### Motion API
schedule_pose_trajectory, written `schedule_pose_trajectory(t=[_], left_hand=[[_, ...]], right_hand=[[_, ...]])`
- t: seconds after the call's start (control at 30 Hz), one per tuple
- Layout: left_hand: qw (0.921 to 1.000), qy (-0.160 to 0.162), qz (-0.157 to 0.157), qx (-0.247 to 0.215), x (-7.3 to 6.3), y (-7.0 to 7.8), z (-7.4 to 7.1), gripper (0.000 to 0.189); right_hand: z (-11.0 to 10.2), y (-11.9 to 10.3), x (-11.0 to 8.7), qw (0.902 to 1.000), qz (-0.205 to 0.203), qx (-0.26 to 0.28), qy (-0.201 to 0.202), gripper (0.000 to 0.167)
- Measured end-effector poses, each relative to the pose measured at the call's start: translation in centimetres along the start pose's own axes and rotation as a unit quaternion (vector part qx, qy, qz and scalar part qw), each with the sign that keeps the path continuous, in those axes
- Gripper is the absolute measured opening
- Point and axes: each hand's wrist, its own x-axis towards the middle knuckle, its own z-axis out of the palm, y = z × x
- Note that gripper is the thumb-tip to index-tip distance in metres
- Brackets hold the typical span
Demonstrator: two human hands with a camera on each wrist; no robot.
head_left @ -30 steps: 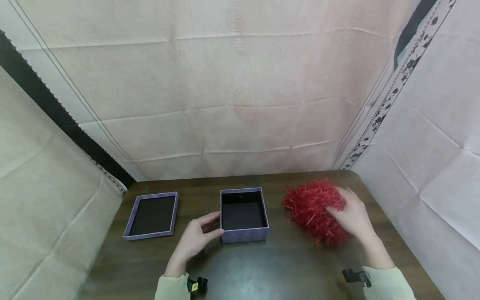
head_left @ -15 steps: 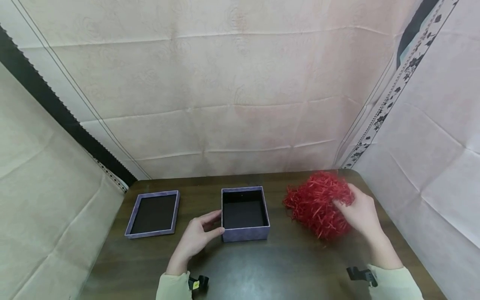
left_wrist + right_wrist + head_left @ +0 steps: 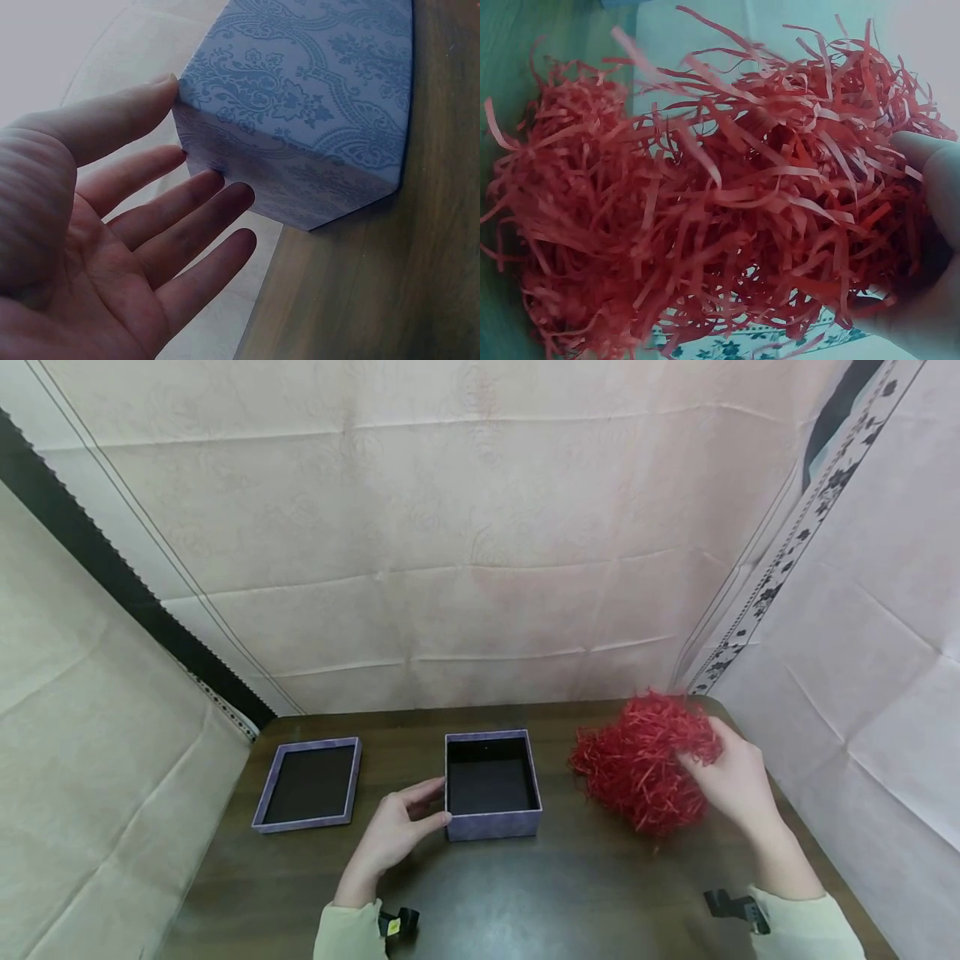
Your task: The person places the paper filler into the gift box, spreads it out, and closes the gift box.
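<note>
My right hand (image 3: 737,779) grips a bunch of red shredded paper (image 3: 648,768) from its right side, at the table's right. In the right wrist view the tangled strips (image 3: 697,195) fill most of the picture, and they hide the fingertips. My left hand (image 3: 396,828) touches the left side of an open purple box (image 3: 492,827) with a black inside. Seen from the left wrist, its thumb rests at a corner of the patterned box (image 3: 300,82). The other fingers are spread and nearly straight beside the box wall, some seeming to touch it.
A shallow purple lid (image 3: 311,785) with a black inside lies to the left of the box. Both stand on a dark wooden table (image 3: 480,893). Pale cloth (image 3: 480,552) hangs behind the table and at both sides.
My right hand has moved right and slightly up, drawing the gripped shredded paper with it. The left hand stays at the box, and the lid has not moved on the table.
</note>
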Motion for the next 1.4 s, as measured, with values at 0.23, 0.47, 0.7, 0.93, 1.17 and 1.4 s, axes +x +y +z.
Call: schedule_pose_trajectory(t=[0.23,0.47,0.7,0.93,1.17,1.4], left_hand=[[1.0000,0.001,0.001,0.000,0.0,0.1,-0.1,0.054],[0.9998,-0.008,0.011,-0.011,0.1,0.0,-0.2,0.056],[0.9996,-0.014,0.011,-0.021,0.1,-0.2,-0.2,0.056],[0.9997,-0.011,0.005,-0.020,0.0,0.0,-0.1,0.056],[0.9998,-0.010,0.002,-0.017,-0.1,0.2,-0.1,0.055],[0.9998,-0.011,0.004,-0.015,-0.1,0.1,-0.2,0.055]], right_hand=[[-0.4,-1.3,0.1,0.9998,-0.017,-0.005,0.009,0.039],[-1.1,-3.2,0.4,0.9995,-0.029,0.003,0.016,0.045],[-1.1,-4.8,0.8,0.9990,-0.040,0.010,0.020,0.044],[-0.7,-6.9,1.4,0.9986,-0.043,0.029,0.006,0.043],[0.4,-8.9,1.9,0.9964,-0.070,0.046,-0.010,0.044],[0.9,-10.8,2.5,0.9946,-0.081,0.063,-0.018,0.041]])
